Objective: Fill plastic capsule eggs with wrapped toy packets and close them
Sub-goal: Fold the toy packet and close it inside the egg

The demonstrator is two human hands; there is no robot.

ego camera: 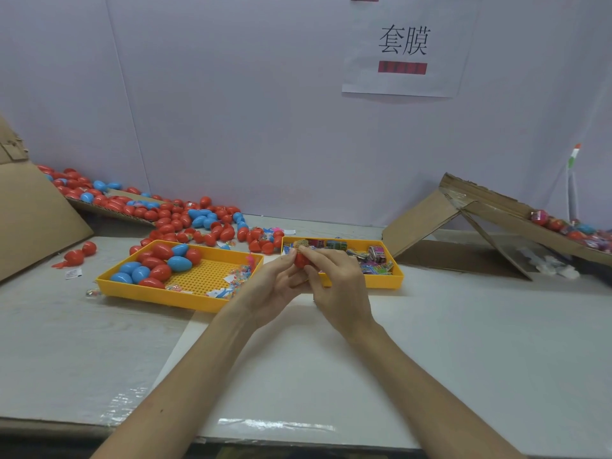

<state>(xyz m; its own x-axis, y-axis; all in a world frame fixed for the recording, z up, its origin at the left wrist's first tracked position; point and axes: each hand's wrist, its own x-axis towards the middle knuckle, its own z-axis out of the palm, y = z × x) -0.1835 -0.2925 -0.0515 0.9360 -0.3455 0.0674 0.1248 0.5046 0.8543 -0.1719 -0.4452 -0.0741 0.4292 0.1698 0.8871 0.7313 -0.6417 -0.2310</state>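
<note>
Left yellow tray [159, 294] holds eggs [178, 263]; right tray [381, 281] holds wrapped packets [376, 253]

One red egg [300, 260] is pinched between the fingertips of the left hand [278, 283] and the right hand [334, 286]. Closed red and blue eggs [159, 263] are bunched in the left yellow tray [159, 294], and shiny wrapped packets [371, 256] are piled in the right yellow tray [381, 282].

Both forearms are bare, reach forward from the lower edge and converge at centre. Left hand [276, 284]: palm turned inward, fingers curled. Right hand [336, 286]: back up, fingers curled. The fingertips of both hands meet, pinching one red capsule egg [300, 261] between them.
</note>
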